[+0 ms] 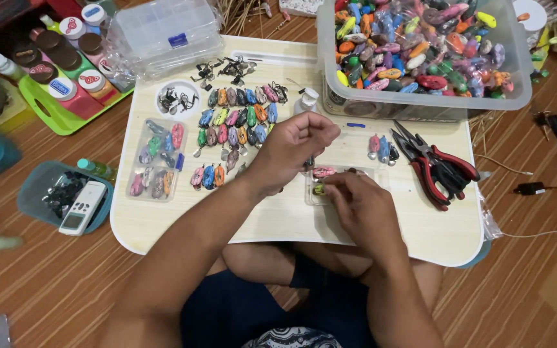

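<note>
I sit cross-legged at a pale wooden lap table (278,222). My left hand (288,151) is curled, its fingertips pinched on a small dark metal part (309,164). My right hand (359,206) lies just below and to the right, its fingertips on a small pink fishing lure (323,172). The lure sits over a small clear plastic tray (312,196) that also holds a yellow-green lure (319,189). The two hands are a few centimetres apart.
Rows of colourful lures (233,122) lie left of my hands, beside a clear lid of lures (156,158) and a white dish of hooks (177,100). Red-handled pliers (439,167) lie right. A clear bin of lures (420,96) stands behind. Green tray with jars (53,116), teal box (33,187) on floor.
</note>
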